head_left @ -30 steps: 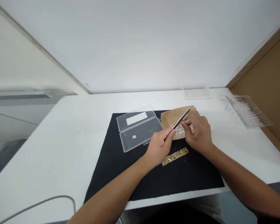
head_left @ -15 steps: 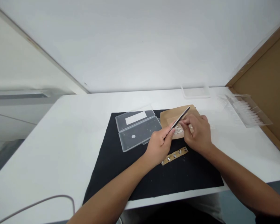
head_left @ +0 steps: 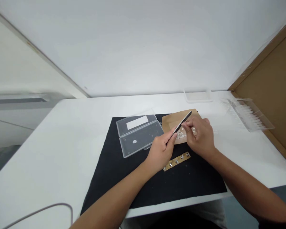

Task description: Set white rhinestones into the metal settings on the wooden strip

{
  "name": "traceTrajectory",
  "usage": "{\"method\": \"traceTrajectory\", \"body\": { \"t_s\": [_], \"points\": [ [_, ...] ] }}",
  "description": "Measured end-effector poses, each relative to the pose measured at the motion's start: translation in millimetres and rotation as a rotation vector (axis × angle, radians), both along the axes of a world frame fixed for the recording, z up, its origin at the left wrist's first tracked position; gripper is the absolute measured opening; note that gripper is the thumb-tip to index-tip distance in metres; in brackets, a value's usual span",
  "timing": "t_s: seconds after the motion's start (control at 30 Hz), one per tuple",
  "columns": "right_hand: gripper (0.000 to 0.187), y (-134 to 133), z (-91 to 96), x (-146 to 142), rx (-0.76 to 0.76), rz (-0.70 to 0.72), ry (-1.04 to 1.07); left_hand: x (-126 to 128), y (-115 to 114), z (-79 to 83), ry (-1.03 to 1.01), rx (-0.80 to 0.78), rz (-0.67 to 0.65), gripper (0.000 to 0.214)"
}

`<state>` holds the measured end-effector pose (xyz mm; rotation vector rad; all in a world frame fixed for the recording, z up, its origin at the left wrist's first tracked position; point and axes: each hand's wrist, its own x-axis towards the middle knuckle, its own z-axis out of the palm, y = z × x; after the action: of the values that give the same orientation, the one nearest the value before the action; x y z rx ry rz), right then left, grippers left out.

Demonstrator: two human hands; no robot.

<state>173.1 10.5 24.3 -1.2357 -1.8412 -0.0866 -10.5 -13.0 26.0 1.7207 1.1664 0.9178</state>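
Note:
My left hand (head_left: pixel 160 151) is closed on a thin dark nail file (head_left: pixel 182 122) that slants up to the right. My right hand (head_left: pixel 200 136) is closed in a pinch against the file, holding something small that I cannot make out. Both hands hover over a brown paper sheet (head_left: pixel 173 120) with a small heap of pale nail tips (head_left: pixel 181 136) on it. A brown strip (head_left: pixel 177 161) with several shiny pieces lies just below the hands on a black mat (head_left: pixel 133 171).
An open clear plastic case (head_left: pixel 138 133) lies on the mat left of the hands. A clear rack of nail tips (head_left: pixel 248 114) and a shallow clear tray (head_left: pixel 197 95) sit at the back right of the white table (head_left: pixel 62 143). A brown cardboard wall (head_left: pixel 271 82) stands at right. A grey cable (head_left: pixel 38 211) curls at front left.
Both hands stay at the same spot over the brown paper with the file; only the view has shifted slightly.

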Motion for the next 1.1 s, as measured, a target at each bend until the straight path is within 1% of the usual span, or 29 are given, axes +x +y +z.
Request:
{"method": "traceTrajectory", "body": {
  "t_s": [0.07,0.2,0.3,0.33,0.4,0.53,0.63,0.67,0.7,0.77,0.83,0.9,1.03,1.1],
  "points": [
    [0.021,-0.4,0.5,0.0,0.009,-0.028,0.011,0.2,0.4,0.0,-0.001,-0.006,-0.002,0.048],
    [0.022,-0.1,1.4,1.0,-0.012,0.020,-0.033,0.1,1.1,-1.3,0.000,-0.011,0.000,0.048],
    [0.020,0.5,2.8,0.2,0.022,-0.054,-0.035,-0.8,1.8,-2.2,0.009,0.000,0.009,0.048],
    [0.020,0.1,3.6,-1.0,0.025,-0.055,-0.040,-1.3,2.2,-2.0,0.012,0.010,0.015,0.047],
    [0.021,-1.8,5.6,-4.4,0.024,-0.007,-0.067,-2.1,3.1,-0.5,0.023,0.044,0.024,0.047],
    [0.018,-7.0,8.5,-8.1,0.082,0.049,-0.032,-6.1,6.4,2.8,0.090,0.177,0.008,0.046],
    [0.015,-7.0,6.9,-2.1,0.138,0.041,0.019,-15.6,13.1,-0.1,0.227,0.355,0.002,0.045],
    [0.014,-5.9,5.7,1.3,0.157,0.013,0.031,-20.4,16.5,-1.9,0.296,0.433,0.019,0.045],
    [0.013,-4.4,4.4,5.0,0.175,-0.027,0.042,-25.6,20.4,-3.8,0.374,0.489,0.068,0.046],
    [0.011,-1.1,2.1,12.2,0.203,-0.112,0.060,-36.0,28.3,-6.4,0.507,0.542,0.211,0.048],
    [0.011,1.3,0.5,17.5,0.217,-0.160,0.080,-43.6,35.0,-6.6,0.629,0.523,0.325,0.050],
    [0.014,1.9,-0.8,20.1,0.226,-0.155,0.091,-46.6,39.0,-4.8,0.746,0.470,0.381,0.050],
    [0.020,0.6,-4.8,22.3,0.252,-0.054,0.056,-44.4,40.6,0.3,0.936,0.359,0.383,0.050],
    [0.020,1.2,-6.7,24.3,0.265,-0.032,0.049,-43.9,40.9,2.0,1.002,0.331,0.371,0.050]
  ]
}}
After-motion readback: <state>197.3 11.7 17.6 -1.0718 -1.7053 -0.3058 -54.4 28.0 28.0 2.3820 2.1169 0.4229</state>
